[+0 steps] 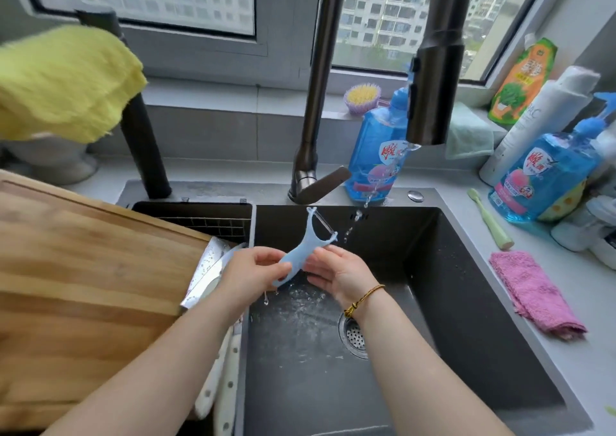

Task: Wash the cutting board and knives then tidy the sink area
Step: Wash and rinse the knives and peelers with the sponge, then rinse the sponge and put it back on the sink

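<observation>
My left hand (253, 272) pinches the peeler (306, 245) by its blue handle over the sink (466, 302). The blade end points far, toward a thin trickle from the tap (430, 95). My right hand (336, 274) lies open, its fingers loose against the handle. The board (83, 285) sits at the left, with the knives (206, 275) at its right edge.

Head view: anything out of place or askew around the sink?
Yes. The cutting board lies across the left side of the sink, partly covering the knives. The faucet trickle falls just right of the peeler the left hand holds.
</observation>
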`<state>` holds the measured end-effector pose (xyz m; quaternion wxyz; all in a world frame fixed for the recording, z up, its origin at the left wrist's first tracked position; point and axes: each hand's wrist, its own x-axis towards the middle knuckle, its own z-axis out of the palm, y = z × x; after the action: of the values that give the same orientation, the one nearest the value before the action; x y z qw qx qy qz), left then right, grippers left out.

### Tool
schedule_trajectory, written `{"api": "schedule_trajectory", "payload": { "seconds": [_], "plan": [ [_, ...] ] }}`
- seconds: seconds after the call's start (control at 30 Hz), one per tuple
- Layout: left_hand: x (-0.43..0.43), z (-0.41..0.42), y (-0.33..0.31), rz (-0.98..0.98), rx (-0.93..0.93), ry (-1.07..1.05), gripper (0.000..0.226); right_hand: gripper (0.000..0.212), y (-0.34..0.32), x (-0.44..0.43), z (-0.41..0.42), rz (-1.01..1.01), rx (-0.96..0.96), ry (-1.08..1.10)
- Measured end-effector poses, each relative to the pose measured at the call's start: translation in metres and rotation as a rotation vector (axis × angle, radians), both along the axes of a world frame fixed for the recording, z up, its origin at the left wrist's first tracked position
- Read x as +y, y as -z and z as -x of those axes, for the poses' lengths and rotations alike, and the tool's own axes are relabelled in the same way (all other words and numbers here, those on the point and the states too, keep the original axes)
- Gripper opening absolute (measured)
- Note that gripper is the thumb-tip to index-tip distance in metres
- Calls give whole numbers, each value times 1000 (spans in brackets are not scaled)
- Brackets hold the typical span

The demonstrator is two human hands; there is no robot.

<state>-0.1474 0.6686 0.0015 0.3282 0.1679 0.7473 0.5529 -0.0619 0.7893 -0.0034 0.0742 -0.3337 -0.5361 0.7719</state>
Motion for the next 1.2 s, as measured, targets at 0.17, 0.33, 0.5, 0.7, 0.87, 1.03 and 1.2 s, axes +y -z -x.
{"api": "schedule_trajectory", "payload": {
  "seconds": [0.17, 0.33, 0.5, 0.7, 0.87, 1.03, 1.2],
  "plan": [
    [-86, 7, -29, 28, 222, -117, 18, 15, -4, -59, 1, -59, -65, -176],
    [-168, -3, -49, 239, 555, 45, 31, 17, 27, -97, -15, -393, -255, -129],
    [-201, -19, -54, 519, 650, 364, 10, 24, 38, -128, -28, -303, -298, -258],
    [-181, -28, -51, 743, 927, 731, 29, 24, 32, -139, -30, -361, -291, -225],
    [-161, -35, -29, 825, 947, 927, 31, 25, 35, -144, -32, -329, -274, -168],
    [-149, -36, 1, 860, 899, 1028, 33, 23, 37, -142, -35, -324, -269, -168],
    [-142, -35, 12, 829, 897, 932, 32, 26, 39, -141, -36, -302, -264, -139]
  ]
}}
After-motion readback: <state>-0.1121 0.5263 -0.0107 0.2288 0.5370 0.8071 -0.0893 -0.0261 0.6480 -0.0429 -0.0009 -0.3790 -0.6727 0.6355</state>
